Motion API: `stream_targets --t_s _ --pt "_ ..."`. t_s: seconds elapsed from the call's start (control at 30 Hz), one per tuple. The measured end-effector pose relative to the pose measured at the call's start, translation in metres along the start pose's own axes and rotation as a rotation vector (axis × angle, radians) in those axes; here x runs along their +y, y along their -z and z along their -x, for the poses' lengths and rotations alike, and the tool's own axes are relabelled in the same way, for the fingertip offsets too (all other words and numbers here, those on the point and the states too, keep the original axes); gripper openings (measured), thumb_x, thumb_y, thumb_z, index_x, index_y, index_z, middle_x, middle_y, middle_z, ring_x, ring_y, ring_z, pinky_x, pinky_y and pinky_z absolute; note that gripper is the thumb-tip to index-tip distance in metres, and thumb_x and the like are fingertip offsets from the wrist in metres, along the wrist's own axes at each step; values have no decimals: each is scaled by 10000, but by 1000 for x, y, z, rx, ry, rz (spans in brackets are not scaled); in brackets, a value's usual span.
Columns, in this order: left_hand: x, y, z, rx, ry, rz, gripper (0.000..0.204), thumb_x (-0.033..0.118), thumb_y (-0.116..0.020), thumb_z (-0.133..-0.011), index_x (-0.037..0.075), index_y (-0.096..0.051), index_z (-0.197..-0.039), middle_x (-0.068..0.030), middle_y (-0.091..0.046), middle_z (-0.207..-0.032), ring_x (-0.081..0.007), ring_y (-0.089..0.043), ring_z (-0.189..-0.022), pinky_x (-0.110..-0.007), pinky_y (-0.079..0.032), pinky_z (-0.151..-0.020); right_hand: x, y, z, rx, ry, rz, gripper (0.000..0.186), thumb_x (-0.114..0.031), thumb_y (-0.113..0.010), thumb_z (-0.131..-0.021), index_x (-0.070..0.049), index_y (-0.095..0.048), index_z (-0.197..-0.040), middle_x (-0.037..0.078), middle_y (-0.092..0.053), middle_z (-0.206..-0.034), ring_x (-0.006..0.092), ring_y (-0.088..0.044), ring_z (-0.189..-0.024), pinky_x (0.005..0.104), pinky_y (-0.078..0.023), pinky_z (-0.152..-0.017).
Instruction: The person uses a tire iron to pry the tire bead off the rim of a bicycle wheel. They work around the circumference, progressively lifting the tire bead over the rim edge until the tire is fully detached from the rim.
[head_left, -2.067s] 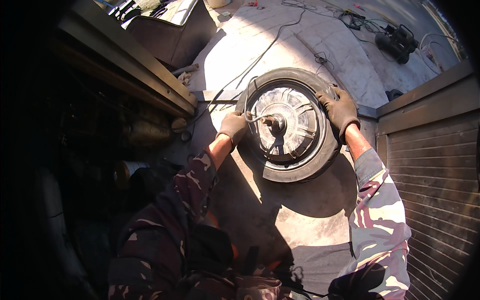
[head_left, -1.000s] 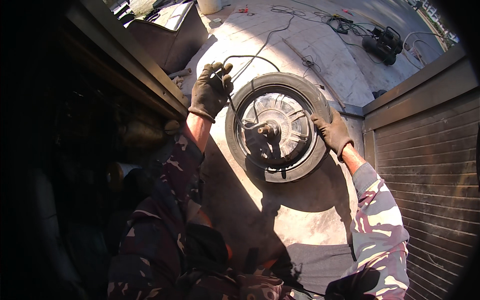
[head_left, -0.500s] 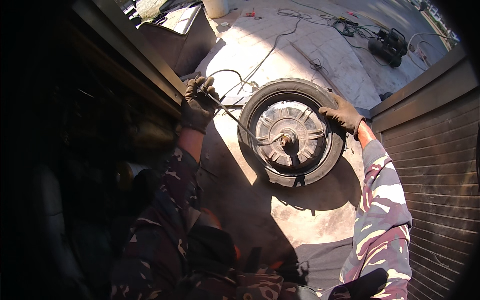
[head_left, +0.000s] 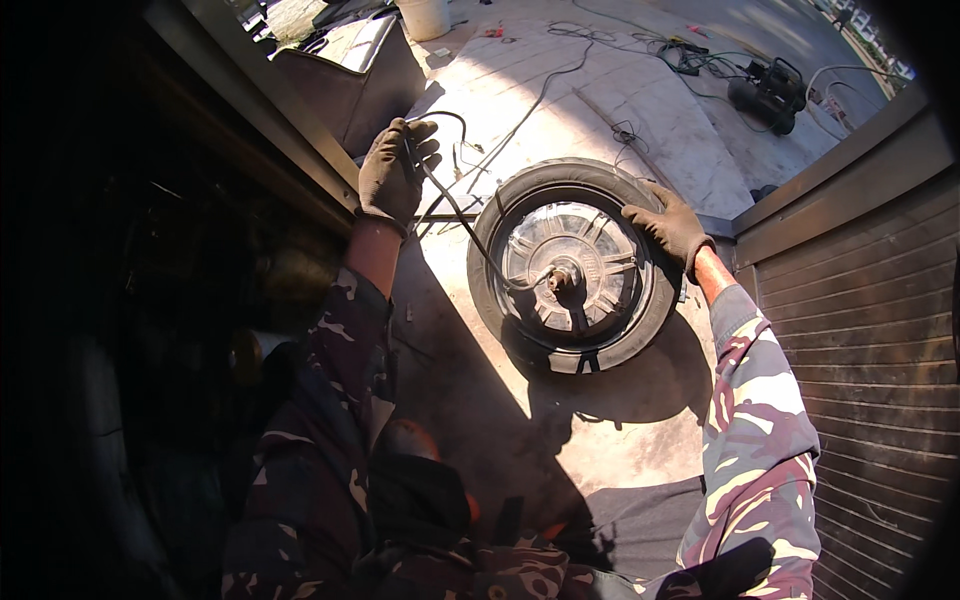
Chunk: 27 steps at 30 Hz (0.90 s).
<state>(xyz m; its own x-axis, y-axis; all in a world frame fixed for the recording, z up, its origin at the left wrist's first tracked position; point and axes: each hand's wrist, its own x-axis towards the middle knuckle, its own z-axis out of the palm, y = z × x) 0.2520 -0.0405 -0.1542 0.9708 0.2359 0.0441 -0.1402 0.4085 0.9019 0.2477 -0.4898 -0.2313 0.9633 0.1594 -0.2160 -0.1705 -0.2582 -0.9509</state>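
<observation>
A hub motor wheel (head_left: pixel 577 265) with a black tyre (head_left: pixel 655 320) and a ribbed metal hub stands tilted in front of me. My right hand (head_left: pixel 672 228), in a brown glove, grips the tyre's upper right side, thumb on the face and the other fingers partly hidden behind. From the axle a dark cable (head_left: pixel 462 220) curves up to my gloved left hand (head_left: pixel 393 172), which is closed around it. The cable's free end loops beyond the fingers toward the floor.
A brown box (head_left: pixel 365 85) and a white bucket (head_left: pixel 425 18) stand at the far left. A black air compressor (head_left: pixel 770 95) sits far right beside tangled hoses. A slatted shutter panel (head_left: pixel 870 320) borders the right, a metal frame (head_left: pixel 270 100) the left.
My left hand has risen slightly and turned, carrying the cable up with it. The wheel and my right hand have shifted a little to the left.
</observation>
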Motion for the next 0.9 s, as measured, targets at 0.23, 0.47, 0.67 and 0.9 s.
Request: stream_targets --t_s 0.23,0.47,0.67,0.9 --pt "21 -102 10 -431 -68 -95 331 321 -580 -1160 37 -659 -1310 -166 -748 -1358 -248 -757 -1158 -380 -612 -927 48 4 21 159 136 -12 849 -244 -891 -949 9 -442 -1623 174 -625 -1511 251 -640 -1361 361 -493 -1159" --pt "3 -159 15 -623 19 -464 452 390 -665 -1114 -4 -707 -1332 -109 -792 -1181 -202 -763 -1153 -329 -620 -934 119 -14 94 256 55 -165 642 -176 -787 -1030 -23 -458 -1560 101 -703 -1323 221 -690 -1217 352 -542 -1067" --pt "-49 -234 33 -929 -116 -689 404 341 -700 -1089 -17 -746 -1269 -49 -790 -1100 -119 -713 -1000 -259 -566 -880 86 -13 93 251 -61 99 727 -449 -737 -1055 -23 -500 -1594 120 -662 -1497 222 -633 -1327 348 -496 -1113" --pt "-54 -159 -11 -348 284 -299 343 309 -632 -1132 26 -644 -1326 -146 -777 -1265 -246 -745 -1212 -456 -637 -972 58 -24 80 306 94 39 720 -372 -866 -953 48 -558 -1449 181 -713 -1341 259 -667 -1213 382 -506 -1099"
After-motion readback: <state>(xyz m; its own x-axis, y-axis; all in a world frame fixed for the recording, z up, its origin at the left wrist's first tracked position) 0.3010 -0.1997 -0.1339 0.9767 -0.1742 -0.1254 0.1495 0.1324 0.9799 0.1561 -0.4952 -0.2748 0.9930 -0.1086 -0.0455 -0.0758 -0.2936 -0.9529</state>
